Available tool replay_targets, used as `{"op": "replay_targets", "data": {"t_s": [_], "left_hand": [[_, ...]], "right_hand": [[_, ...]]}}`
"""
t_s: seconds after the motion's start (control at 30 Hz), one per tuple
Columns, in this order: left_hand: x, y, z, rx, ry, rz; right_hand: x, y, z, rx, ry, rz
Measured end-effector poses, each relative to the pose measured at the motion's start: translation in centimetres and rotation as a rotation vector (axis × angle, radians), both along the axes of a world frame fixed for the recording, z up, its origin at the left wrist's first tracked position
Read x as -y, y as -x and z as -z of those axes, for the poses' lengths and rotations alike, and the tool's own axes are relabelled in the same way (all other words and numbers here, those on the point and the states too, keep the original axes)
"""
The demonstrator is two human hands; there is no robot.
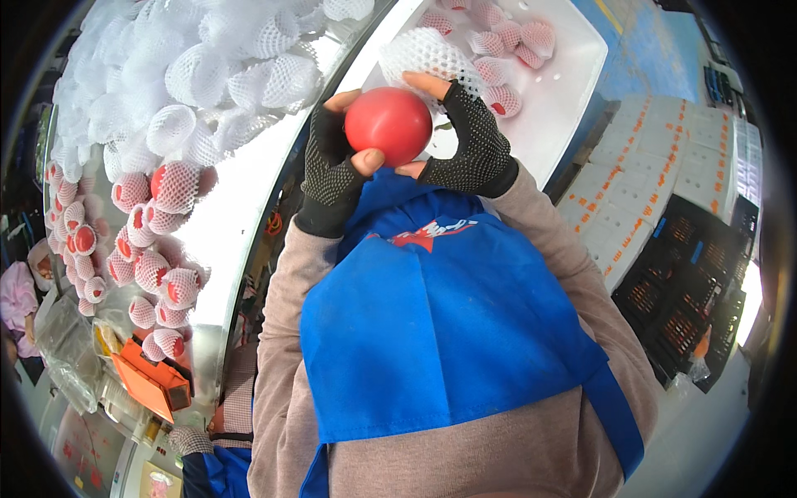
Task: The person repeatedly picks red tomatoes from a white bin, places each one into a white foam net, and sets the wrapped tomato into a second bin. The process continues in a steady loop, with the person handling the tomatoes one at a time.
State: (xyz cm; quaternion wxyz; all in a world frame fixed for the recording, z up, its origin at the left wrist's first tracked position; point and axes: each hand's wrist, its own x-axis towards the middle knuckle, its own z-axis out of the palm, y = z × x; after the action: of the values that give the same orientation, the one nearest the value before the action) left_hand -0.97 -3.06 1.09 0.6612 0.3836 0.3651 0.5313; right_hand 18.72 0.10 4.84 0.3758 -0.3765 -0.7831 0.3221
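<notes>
A smooth, round red fruit (388, 126) is gripped by my left hand (330, 159), its thumb on the near side and its fingers at the far left. My right hand (474, 140) curves around the other side, the thumb tip by the fruit's lower right edge. A white foam net sleeve (429, 57) is at the right hand's fingers, behind the fruit; part of that grip is hidden. Both hands wear black fingerless gloves with pale dots. Beyond them, a white foam box (570, 59) contains several red fruits in foam nets (507, 37).
A shiny metal table (233, 180) on the left bears a heap of empty foam nets (187, 68) and several netted fruits (152, 267). An orange case (149, 376) lies near its end. Foam boxes (660, 162) and black crates (682, 286) stand right. Co-workers are at the left.
</notes>
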Motion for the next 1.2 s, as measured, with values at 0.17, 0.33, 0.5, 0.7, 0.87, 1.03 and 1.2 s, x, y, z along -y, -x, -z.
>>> {"op": "replay_targets", "data": {"t_s": [0.17, 0.33, 0.5, 0.7, 0.87, 1.03, 1.2], "left_hand": [[0.2, -0.2, 1.1, 0.201, -0.082, -0.058], [-0.6, 0.5, 0.9, -0.111, -0.289, -0.018], [-1.5, 1.0, -0.3, -0.586, -0.611, -0.049], [-0.4, 0.1, -0.9, 0.543, 0.511, 0.035], [-0.7, -0.9, -1.0, 0.607, 0.555, 0.078], [-0.7, -1.5, -0.9, 0.269, 0.523, 0.125], [-0.9, -0.1, 0.2, 0.007, 0.387, 0.172]], "right_hand": [[0.2, 1.2, 0.7, -0.050, 0.052, 0.058], [0.1, 0.9, 0.5, -0.035, 0.013, 0.001], [0.3, 0.8, -0.4, 0.024, 0.030, -0.081], [0.1, 1.2, -0.7, -0.141, 0.043, 0.095], [-0.1, 1.7, -0.2, -0.043, 0.076, 0.038], [0.3, 3.3, 1.0, 0.211, 0.032, 0.117], [-0.8, 2.8, 1.8, 0.050, 0.246, 0.147]]}}
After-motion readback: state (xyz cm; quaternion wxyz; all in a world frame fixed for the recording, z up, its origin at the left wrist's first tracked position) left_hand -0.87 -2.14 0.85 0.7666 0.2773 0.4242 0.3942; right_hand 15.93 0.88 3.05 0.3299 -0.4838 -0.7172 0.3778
